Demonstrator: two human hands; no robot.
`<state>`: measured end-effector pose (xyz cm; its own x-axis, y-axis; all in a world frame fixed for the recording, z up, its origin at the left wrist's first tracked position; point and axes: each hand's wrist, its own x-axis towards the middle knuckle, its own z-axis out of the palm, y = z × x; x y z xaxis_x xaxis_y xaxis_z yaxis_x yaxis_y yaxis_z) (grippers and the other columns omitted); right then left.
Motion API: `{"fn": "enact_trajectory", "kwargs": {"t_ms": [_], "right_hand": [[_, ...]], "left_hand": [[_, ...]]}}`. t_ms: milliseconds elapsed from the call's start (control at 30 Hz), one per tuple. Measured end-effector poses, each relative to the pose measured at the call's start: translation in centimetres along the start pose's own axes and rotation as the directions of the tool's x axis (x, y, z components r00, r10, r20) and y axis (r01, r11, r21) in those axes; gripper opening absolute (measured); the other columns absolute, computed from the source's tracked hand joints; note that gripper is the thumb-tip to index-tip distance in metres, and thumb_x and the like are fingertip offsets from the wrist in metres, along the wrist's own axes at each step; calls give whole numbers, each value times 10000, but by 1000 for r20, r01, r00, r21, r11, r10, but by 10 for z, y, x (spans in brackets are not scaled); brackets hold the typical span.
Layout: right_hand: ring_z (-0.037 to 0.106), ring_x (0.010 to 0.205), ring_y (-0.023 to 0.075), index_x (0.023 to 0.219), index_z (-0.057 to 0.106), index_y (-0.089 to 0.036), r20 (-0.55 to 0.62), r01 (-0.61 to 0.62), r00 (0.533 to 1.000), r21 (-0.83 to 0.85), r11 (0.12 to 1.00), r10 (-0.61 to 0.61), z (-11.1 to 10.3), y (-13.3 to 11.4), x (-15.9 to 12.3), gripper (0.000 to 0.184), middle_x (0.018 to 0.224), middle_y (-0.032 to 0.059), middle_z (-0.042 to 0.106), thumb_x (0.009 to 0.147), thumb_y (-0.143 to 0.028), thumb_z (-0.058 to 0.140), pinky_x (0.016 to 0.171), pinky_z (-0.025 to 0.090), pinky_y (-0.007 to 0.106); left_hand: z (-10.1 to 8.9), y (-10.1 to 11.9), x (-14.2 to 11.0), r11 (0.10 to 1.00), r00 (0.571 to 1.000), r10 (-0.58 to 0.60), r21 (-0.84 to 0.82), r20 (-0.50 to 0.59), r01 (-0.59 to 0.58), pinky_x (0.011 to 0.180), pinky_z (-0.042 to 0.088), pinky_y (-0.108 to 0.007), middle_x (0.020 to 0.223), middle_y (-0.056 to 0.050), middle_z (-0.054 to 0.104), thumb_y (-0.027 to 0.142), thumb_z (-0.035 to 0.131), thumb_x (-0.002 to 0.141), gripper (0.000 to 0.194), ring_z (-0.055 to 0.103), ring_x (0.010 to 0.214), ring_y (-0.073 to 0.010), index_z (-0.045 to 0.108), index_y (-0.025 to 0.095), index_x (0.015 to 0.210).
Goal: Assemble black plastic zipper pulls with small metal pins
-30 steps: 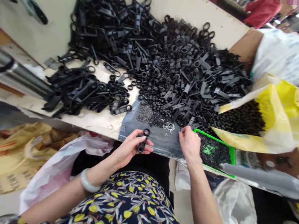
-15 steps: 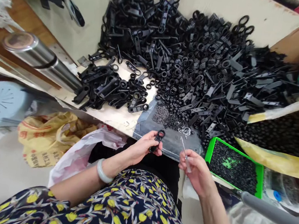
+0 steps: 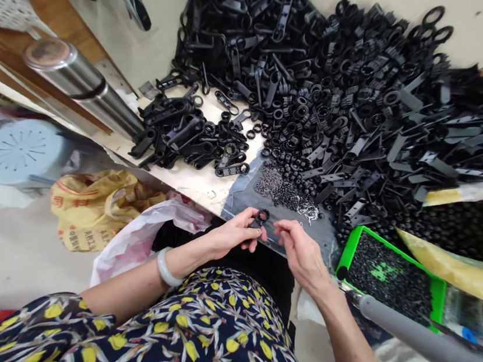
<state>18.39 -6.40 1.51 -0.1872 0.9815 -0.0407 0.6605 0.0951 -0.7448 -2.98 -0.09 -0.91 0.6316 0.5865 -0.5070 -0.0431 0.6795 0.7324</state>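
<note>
My left hand (image 3: 239, 231) is closed on a black plastic ring-ended part (image 3: 262, 216), pinched between thumb and fingers with the ring end upward. Just to its right, my right hand (image 3: 301, 252) is closed, fingertips curled together towards that part but apart from it. Whatever it grips is hidden behind the fingers; the thin metal-shafted tool seen earlier does not show clearly. Beyond both hands, on a dark mat (image 3: 244, 196), lie small grey pieces (image 3: 269, 181) and a little heap of silvery pins (image 3: 309, 211).
A big pile of black plastic parts (image 3: 305, 95) covers the bench. A smaller pile (image 3: 186, 133) lies left, beside a steel flask (image 3: 85, 88). At right are a green tray (image 3: 349, 256) of black bits and a grey padded bar (image 3: 416, 332). A yellow sack (image 3: 88, 209) is at lower left.
My right hand has moved left, closer to the left hand, and its fingers have turned inward, with the tool out of sight. The left hand still grips the black part. The view has shifted slightly.
</note>
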Motion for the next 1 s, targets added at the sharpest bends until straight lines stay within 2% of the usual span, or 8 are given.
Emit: {"fn": "enact_trajectory", "kwargs": {"t_ms": [133,300,433,600,667,833,1000], "right_hand": [[698,934,192,1232,693,-255,15,73,997,-166,983,-71,7,5,2,318,1027,61,719,1106,-333,412,857,533,303],[706,840,174,1197,750,-265,33,34,999,-152,988,-29,7,13,6,304,894,27,734,1090,-366,484,787,535,275],[719,859,172,1180,762,-290,59,33,998,-218,975,-20,5,16,10,305,938,21,762,1088,-382,486,771,523,279],[729,839,163,1152,764,-302,131,68,991,-273,960,-33,2,21,14,321,948,14,776,1094,-395,462,745,519,272],[737,846,166,1162,760,-303,158,84,987,-276,957,-41,1,24,16,326,965,17,783,1096,-393,455,740,522,269],[765,1006,183,1172,749,-318,231,68,973,-177,982,-26,0,29,17,291,1152,-2,800,1088,-361,474,829,545,277],[777,996,204,1176,743,-320,280,29,960,-176,984,22,1,31,18,297,1158,-4,805,1090,-376,464,808,551,294]], "left_hand": [[1,0,2,1000,1000,1,6,-12,-1,523,279,-229,851,15,656,330,737,843,429,527,540,-58,530,196,1193],[2,-2,5,998,1000,14,55,-16,-13,530,298,-227,800,17,642,324,712,864,383,515,542,-61,557,171,1179],[2,-6,7,996,999,41,80,-14,-40,541,352,-224,763,21,629,367,742,863,391,519,536,-69,574,160,1149],[3,-9,9,986,997,55,159,-56,-46,518,369,-204,748,28,623,330,714,882,352,500,497,-56,584,159,1161],[4,-10,10,978,996,59,202,-65,-45,495,368,-200,744,32,616,316,686,894,331,495,483,-58,581,162,1168],[6,-12,12,958,994,80,281,-74,-56,454,371,-190,746,36,608,294,630,912,285,489,459,-60,567,176,1164],[7,-13,12,946,992,97,319,-83,-66,425,360,-183,733,42,601,321,629,912,259,478,437,-61,566,190,1125]]}}
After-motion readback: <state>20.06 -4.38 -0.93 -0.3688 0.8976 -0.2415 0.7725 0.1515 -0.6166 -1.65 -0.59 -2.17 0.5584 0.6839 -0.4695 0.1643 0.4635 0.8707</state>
